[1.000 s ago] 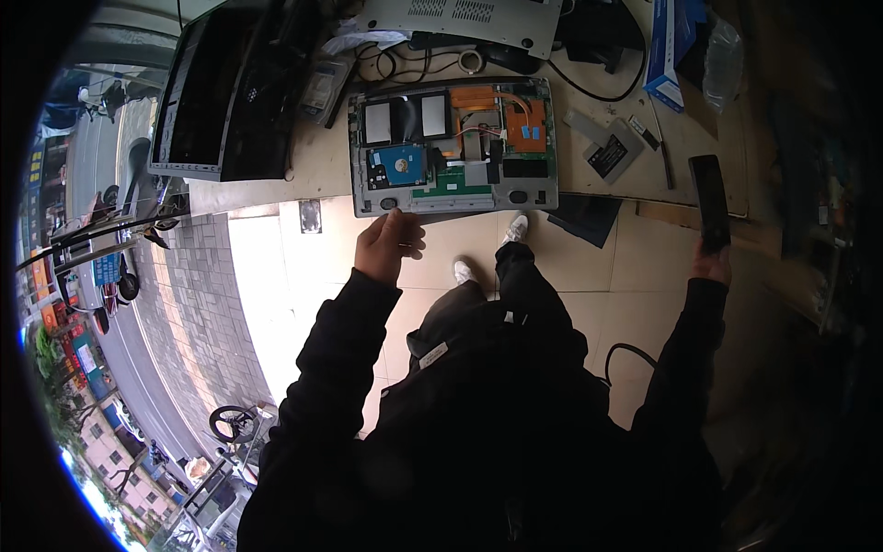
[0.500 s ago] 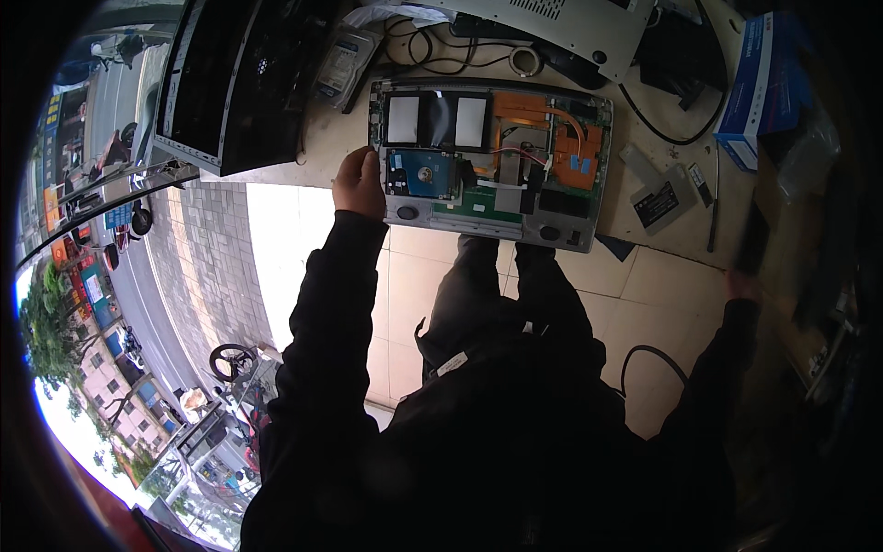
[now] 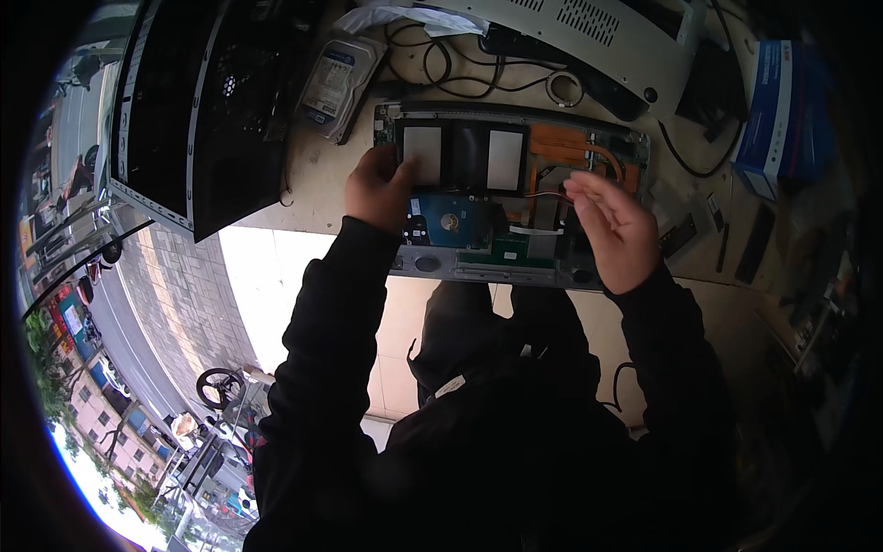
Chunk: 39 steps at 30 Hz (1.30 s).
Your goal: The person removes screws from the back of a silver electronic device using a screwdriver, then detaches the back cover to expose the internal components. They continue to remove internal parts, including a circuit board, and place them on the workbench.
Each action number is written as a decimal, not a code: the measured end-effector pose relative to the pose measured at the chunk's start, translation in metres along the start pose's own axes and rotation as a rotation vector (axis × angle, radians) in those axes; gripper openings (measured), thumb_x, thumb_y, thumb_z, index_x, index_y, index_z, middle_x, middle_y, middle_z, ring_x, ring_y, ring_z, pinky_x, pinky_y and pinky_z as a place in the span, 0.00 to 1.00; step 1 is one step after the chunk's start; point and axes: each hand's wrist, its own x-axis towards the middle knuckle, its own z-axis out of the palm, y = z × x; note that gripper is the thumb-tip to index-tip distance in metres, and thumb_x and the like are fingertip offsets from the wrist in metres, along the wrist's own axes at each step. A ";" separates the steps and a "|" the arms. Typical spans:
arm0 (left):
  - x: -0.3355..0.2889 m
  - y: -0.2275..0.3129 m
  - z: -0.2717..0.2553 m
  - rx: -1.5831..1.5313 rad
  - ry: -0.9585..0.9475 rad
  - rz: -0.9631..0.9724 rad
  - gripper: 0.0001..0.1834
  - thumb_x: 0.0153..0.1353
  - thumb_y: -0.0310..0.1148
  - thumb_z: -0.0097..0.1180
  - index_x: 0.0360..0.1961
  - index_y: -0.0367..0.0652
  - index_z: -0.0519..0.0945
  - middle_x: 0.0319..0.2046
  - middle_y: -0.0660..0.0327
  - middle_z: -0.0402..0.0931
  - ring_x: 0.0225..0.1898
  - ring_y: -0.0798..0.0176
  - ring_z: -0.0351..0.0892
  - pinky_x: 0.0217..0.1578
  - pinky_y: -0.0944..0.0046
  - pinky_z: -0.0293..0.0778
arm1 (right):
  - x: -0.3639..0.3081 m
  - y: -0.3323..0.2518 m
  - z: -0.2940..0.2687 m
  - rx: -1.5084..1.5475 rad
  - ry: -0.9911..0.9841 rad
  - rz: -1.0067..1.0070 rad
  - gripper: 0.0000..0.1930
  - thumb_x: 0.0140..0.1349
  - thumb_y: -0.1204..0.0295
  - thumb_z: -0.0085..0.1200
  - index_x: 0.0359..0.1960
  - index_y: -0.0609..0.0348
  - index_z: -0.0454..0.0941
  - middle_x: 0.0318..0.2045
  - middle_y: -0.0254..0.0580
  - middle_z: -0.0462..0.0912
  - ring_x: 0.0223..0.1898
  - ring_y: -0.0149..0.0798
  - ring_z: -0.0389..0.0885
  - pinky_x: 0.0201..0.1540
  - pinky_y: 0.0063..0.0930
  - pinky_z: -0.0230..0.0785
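Note:
An opened laptop base (image 3: 589,273) lies at the table's near edge, its inside parts bare. My left hand (image 3: 379,189) is closed on its left side, the thumb over a black frame (image 3: 469,156) with two pale panels. A blue-topped hard drive (image 3: 448,222) sits below that frame. Over the right half hovers my right hand (image 3: 618,235), fingers stretched out and thumb apart, seemingly holding nothing. Its fingertips are by a thin red and white cable (image 3: 544,194), and whether they touch it is unclear. Beyond them are copper-coloured heat pipes (image 3: 561,143), partly hidden.
A loose hard drive (image 3: 333,85) and a black computer case (image 3: 198,110) stand to the left. Behind lie black cables (image 3: 441,78), a tape roll (image 3: 564,88) and a pale perforated cover (image 3: 589,28). On the right are a blue box (image 3: 782,120) and a long dark bar (image 3: 756,243).
My right hand has come from beside the dark bar at the far right to above the laptop. The left thumb has shifted inward over the black frame. The whole view has shifted slightly.

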 end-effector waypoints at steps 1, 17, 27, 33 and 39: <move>0.005 0.003 -0.001 0.034 -0.033 0.001 0.24 0.54 0.38 0.63 0.46 0.31 0.76 0.28 0.54 0.80 0.30 0.62 0.79 0.33 0.66 0.74 | 0.014 0.000 0.021 0.000 0.012 0.047 0.18 0.65 0.71 0.51 0.54 0.67 0.71 0.46 0.55 0.80 0.47 0.43 0.82 0.48 0.31 0.74; 0.010 0.021 -0.006 -0.468 -0.378 -0.066 0.12 0.59 0.25 0.54 0.43 0.30 0.74 0.34 0.55 0.79 0.36 0.64 0.80 0.39 0.67 0.75 | 0.061 -0.005 0.081 -0.227 0.190 0.418 0.24 0.50 0.69 0.64 0.48 0.69 0.73 0.35 0.44 0.79 0.35 0.37 0.79 0.39 0.29 0.74; 0.011 0.015 0.000 -0.378 -0.387 -0.091 0.13 0.59 0.23 0.53 0.46 0.33 0.75 0.38 0.55 0.80 0.40 0.63 0.79 0.43 0.65 0.74 | 0.069 -0.019 0.081 -0.168 0.134 0.513 0.21 0.49 0.71 0.61 0.45 0.69 0.76 0.34 0.41 0.80 0.35 0.34 0.79 0.40 0.24 0.72; 0.015 0.010 0.005 -0.351 -0.404 -0.059 0.14 0.58 0.23 0.53 0.46 0.34 0.74 0.39 0.55 0.80 0.40 0.63 0.79 0.44 0.65 0.74 | 0.072 -0.004 0.082 -0.139 0.244 0.580 0.22 0.48 0.70 0.59 0.45 0.70 0.77 0.37 0.44 0.82 0.39 0.35 0.79 0.42 0.25 0.71; 0.015 0.006 0.006 -0.311 -0.378 -0.053 0.13 0.58 0.24 0.54 0.46 0.34 0.74 0.38 0.56 0.80 0.40 0.62 0.79 0.44 0.64 0.73 | 0.076 -0.014 0.079 -0.041 0.166 0.630 0.17 0.49 0.74 0.57 0.41 0.69 0.79 0.36 0.48 0.83 0.38 0.40 0.81 0.42 0.28 0.73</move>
